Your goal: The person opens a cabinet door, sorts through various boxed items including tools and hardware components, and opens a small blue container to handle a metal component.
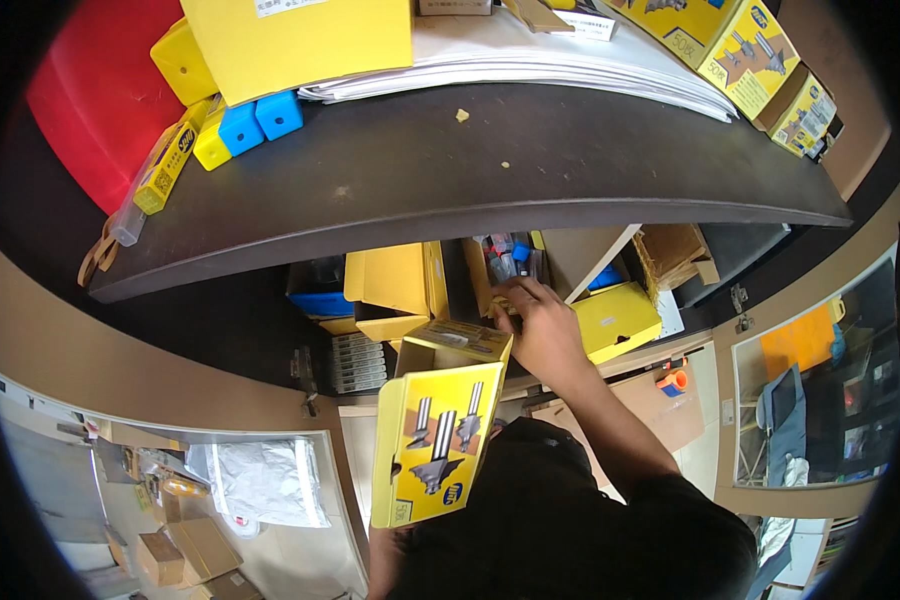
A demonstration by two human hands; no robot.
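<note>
Small packaged items are lying just beyond the right hand; a yellow box is hiding the left hand; neither grip is showing clearly.

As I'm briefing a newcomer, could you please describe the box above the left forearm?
Find the dark shelf. Below it, left of the black clothing, is a yellow box. Unlike the plainer yellow box behind, its front pictures three metal bits.
</note>
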